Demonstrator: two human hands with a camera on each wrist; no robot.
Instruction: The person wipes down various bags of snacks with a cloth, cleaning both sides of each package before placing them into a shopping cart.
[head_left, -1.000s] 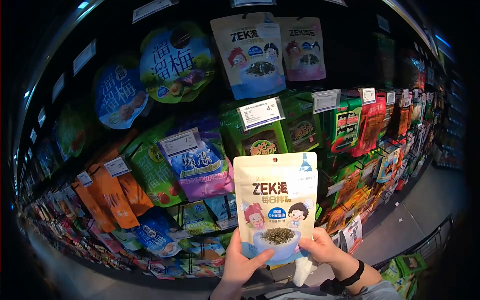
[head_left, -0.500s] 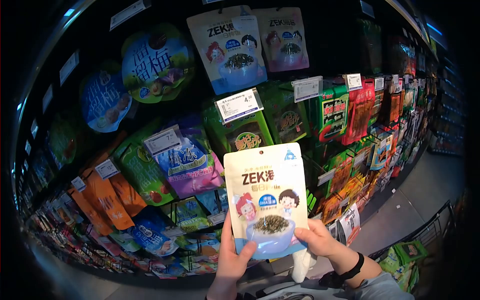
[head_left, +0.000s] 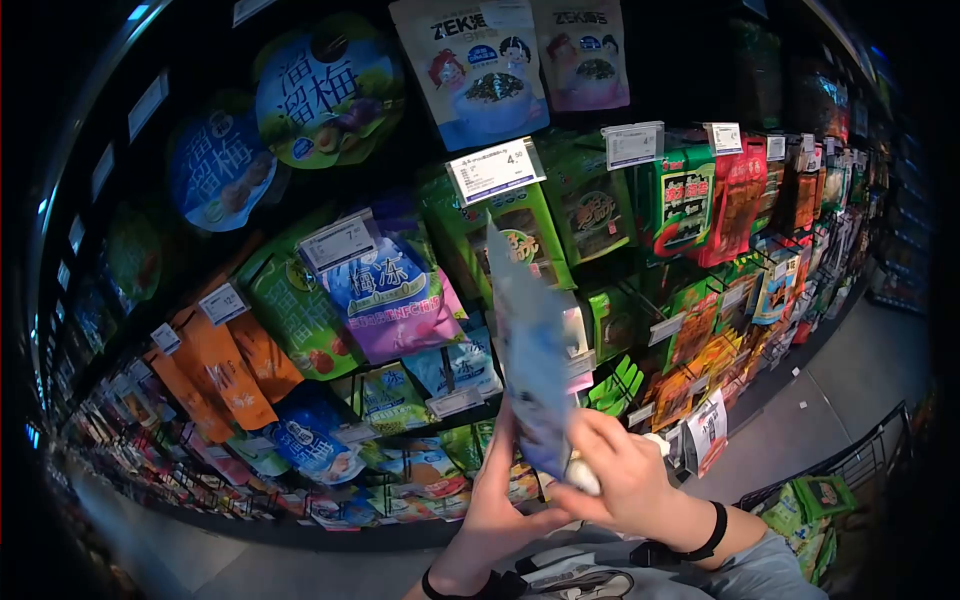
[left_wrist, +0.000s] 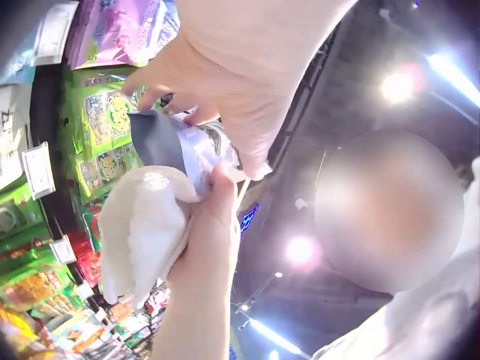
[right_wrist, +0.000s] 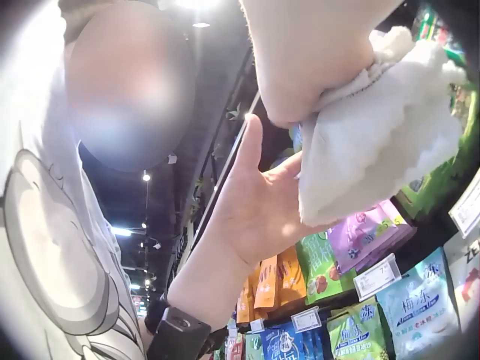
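Seen nearly edge-on, the pouch (head_left: 535, 350) stands tilted between the two hands, its bluish side showing. The right hand (head_left: 625, 480) pinches its lower right edge, and a white cloth (right_wrist: 379, 139) hangs from that hand. To the pouch's lower left is the left hand (head_left: 495, 515), fingers up beside it and thumb stretched to the right. In the right wrist view the left hand (right_wrist: 259, 206) shows an open palm with straight fingers. The left wrist view has the pouch (left_wrist: 199, 154) between both hands; whether the left fingers touch it is hard to tell.
Shelves of hanging snack packs fill the background, with two ZEK pouches (head_left: 475, 75) at the top and price tags (head_left: 495, 170) beneath them. At the lower right is a black wire basket (head_left: 850, 455) with green packs (head_left: 810, 520). Grey floor (head_left: 790, 430) shows at the right.
The pouch has turned from facing the head camera to edge-on. The left thumb has left its front, while the right hand has shifted its hold on the lower edge. Shelf packs appear slightly higher.
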